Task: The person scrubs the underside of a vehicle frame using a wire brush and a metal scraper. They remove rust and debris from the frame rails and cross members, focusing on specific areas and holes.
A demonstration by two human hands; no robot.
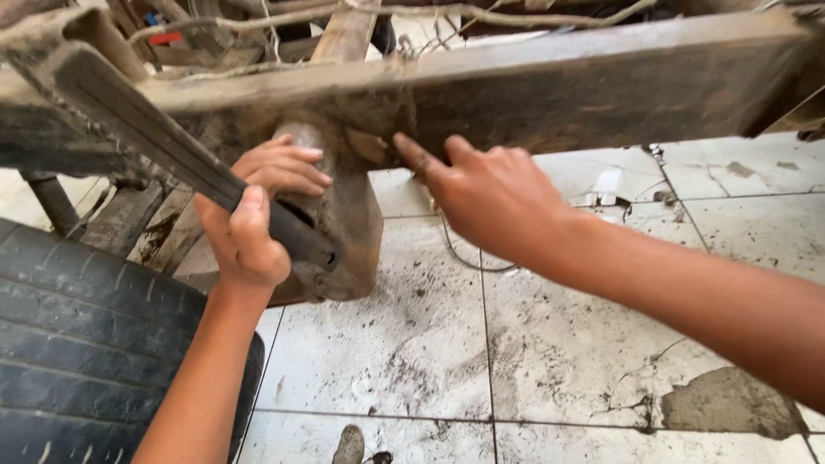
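Observation:
A rusty, dirt-caked frame rail (pixel 601 86) of a vehicle chassis runs across the top of the head view. A rusted bracket (pixel 352 215) hangs below it at centre left. My left hand (pixel 253 215) grips a long dark flat bar (pixel 146 129), whose lower end rests against the bracket. My right hand (pixel 490 193) reaches in from the right, its fingertips pressed against the rail just right of the bracket, holding nothing.
A worn black tyre (pixel 86 344) fills the lower left. Beneath lies a dirty, cracked white tile floor (pixel 533 344) with a loose thin wire (pixel 464 253). Wires and hoses (pixel 430 13) run above the rail. More rusty frame parts (pixel 51 146) sit at left.

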